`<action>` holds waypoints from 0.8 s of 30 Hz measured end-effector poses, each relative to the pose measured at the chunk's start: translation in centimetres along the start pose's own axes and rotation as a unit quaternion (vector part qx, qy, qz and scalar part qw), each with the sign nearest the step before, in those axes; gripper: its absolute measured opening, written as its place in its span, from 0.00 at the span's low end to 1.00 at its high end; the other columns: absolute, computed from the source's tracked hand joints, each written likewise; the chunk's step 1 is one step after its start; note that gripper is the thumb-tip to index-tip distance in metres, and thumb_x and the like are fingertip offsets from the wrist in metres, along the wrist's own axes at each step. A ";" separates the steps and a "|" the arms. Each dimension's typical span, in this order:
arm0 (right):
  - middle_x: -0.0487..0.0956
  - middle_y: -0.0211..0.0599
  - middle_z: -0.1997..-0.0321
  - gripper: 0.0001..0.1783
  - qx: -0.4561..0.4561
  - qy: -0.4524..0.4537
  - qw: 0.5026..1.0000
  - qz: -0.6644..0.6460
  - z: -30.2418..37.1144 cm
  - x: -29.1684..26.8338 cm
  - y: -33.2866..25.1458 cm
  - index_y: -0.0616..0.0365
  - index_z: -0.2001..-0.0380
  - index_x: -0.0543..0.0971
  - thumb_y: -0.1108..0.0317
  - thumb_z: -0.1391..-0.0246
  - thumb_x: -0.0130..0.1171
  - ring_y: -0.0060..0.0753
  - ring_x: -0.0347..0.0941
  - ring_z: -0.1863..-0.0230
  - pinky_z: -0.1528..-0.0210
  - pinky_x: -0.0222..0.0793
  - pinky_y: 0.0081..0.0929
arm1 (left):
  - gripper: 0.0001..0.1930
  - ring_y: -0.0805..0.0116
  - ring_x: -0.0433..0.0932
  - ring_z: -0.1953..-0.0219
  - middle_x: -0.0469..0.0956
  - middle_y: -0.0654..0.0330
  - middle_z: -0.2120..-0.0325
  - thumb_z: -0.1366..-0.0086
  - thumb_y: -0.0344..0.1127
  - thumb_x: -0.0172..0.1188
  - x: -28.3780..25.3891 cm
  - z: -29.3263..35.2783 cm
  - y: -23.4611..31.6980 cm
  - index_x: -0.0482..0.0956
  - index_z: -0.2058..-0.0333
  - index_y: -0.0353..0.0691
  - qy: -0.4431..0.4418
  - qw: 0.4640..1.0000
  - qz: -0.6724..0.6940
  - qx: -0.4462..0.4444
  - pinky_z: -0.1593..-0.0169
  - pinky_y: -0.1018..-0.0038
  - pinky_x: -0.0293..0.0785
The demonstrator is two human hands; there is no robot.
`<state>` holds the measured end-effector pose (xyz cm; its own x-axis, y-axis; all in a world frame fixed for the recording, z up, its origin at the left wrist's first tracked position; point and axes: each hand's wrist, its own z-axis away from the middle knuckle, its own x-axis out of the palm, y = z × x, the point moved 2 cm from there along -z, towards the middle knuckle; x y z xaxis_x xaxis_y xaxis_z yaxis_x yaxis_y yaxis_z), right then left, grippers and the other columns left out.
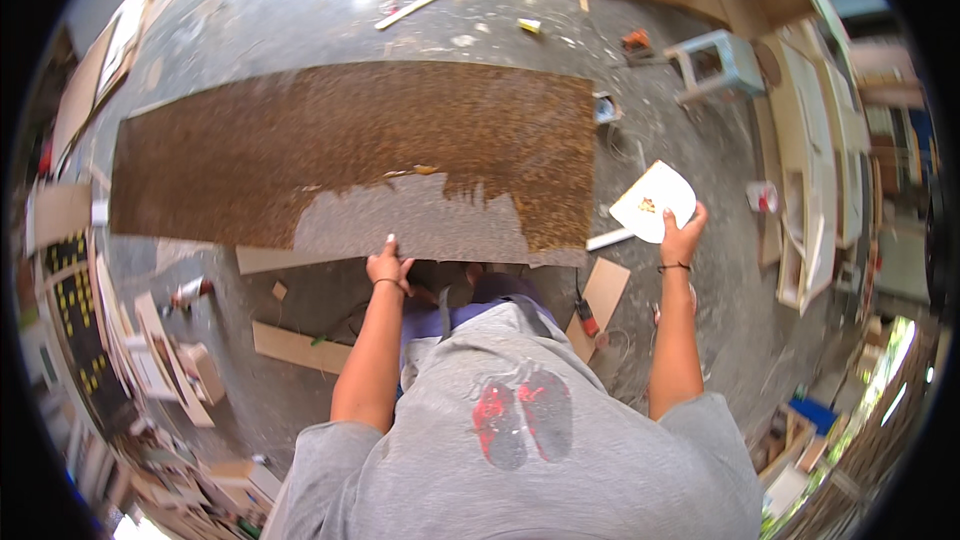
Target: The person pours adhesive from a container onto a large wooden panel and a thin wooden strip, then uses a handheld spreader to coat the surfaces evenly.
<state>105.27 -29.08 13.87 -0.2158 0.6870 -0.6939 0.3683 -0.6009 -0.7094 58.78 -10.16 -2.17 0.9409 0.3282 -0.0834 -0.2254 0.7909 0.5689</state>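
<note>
A long board point(200, 160) lies across in front of me. A wet-looking brown coating covers most of its face, and a grey uncoated patch point(410, 225) with a ragged border shows along the near edge. At that edge my left hand point(387, 265) is closed on the board, one digit on top and the rest partly hidden. Off the board's right end, my right hand point(682, 235) grips a thin white flat piece point(655, 195) with one rounded side and a small coloured mark. A small brown lump point(425, 170) sits where coating and grey patch meet.
Wood strips point(300, 348) lie on the floor beneath and around the board. A red-and-black power tool point(587, 318) with a cord is near my right side. To the right stand a light-blue stool point(720, 65), a white tub point(762, 197) and wooden cabinet frames point(795, 160).
</note>
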 end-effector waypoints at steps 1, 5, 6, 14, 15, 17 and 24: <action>0.73 0.48 0.56 0.25 -0.077 0.030 0.993 -0.082 -0.2 0.7 -0.6 0.66 0.50 0.66 0.69 0.51 0.59 0.38 0.69 0.54 0.48 0.61 0.31 | 0.18 0.65 0.72 0.75 0.70 0.56 0.74 0.45 0.39 0.64 0.7 0.5 0.0 0.64 0.69 0.35 -0.009 1.000 0.015 0.005 0.73 0.65 0.80; 0.77 0.37 0.67 0.23 -0.017 -0.251 0.966 -0.062 2.2 5.4 -9.1 0.64 0.52 0.69 0.70 0.52 0.60 0.29 0.72 0.62 0.57 0.67 0.24 | 0.20 0.58 0.72 0.72 0.67 0.49 0.68 0.40 0.39 0.58 -0.4 0.0 -0.4 0.60 0.60 0.30 -0.028 0.997 0.075 0.006 0.70 0.61 0.80; 0.77 0.38 0.66 0.23 0.001 -0.318 0.944 -0.086 3.4 6.5 -11.5 0.65 0.53 0.70 0.69 0.52 0.61 0.28 0.73 0.63 0.58 0.67 0.24 | 0.20 0.57 0.73 0.72 0.67 0.49 0.68 0.39 0.39 0.57 -0.4 0.0 -0.3 0.59 0.60 0.30 -0.048 0.996 0.075 0.000 0.69 0.60 0.80; 0.76 0.41 0.65 0.17 -0.287 -0.414 0.864 0.009 6.9 15.5 -19.7 0.54 0.65 0.78 0.76 0.65 0.55 0.45 0.72 0.60 0.55 0.66 0.35 | 0.18 0.54 0.73 0.62 0.66 0.46 0.59 0.38 0.35 0.54 -1.4 0.8 0.0 0.60 0.58 0.28 -0.063 0.995 0.079 -0.017 0.62 0.58 0.80; 0.75 0.42 0.63 0.17 -0.324 -0.399 0.857 0.024 7.0 16.2 -20.8 0.53 0.67 0.78 0.76 0.65 0.54 0.48 0.70 0.58 0.53 0.65 0.36 | 0.16 0.56 0.73 0.63 0.67 0.47 0.61 0.38 0.35 0.54 -1.6 0.6 0.0 0.61 0.59 0.28 -0.063 0.996 0.063 -0.011 0.63 0.59 0.80; 0.73 0.44 0.57 0.16 -0.394 -0.365 0.842 0.053 7.2 17.4 -23.0 0.50 0.69 0.79 0.76 0.67 0.54 0.52 0.65 0.52 0.50 0.61 0.38 | 0.15 0.59 0.74 0.66 0.68 0.49 0.65 0.38 0.34 0.54 -1.7 0.4 0.2 0.61 0.62 0.29 -0.057 0.998 0.037 -0.007 0.65 0.60 0.81; 0.70 0.41 0.54 0.09 -0.454 -0.351 0.818 0.048 9.2 21.7 -25.3 0.53 0.69 0.76 0.73 0.58 0.55 0.46 0.68 0.51 0.56 0.69 0.40 | 0.12 0.64 0.74 0.76 0.68 0.52 0.72 0.39 0.31 0.55 -2.1 -1.2 0.4 0.61 0.65 0.31 -0.040 0.999 0.009 0.006 0.72 0.62 0.80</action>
<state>82.91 -2.75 15.68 -0.4948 0.0601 -0.8669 0.8649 0.1306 -0.4846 56.38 -9.90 -2.74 0.9542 0.2990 -0.0080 -0.2394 0.7795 0.5788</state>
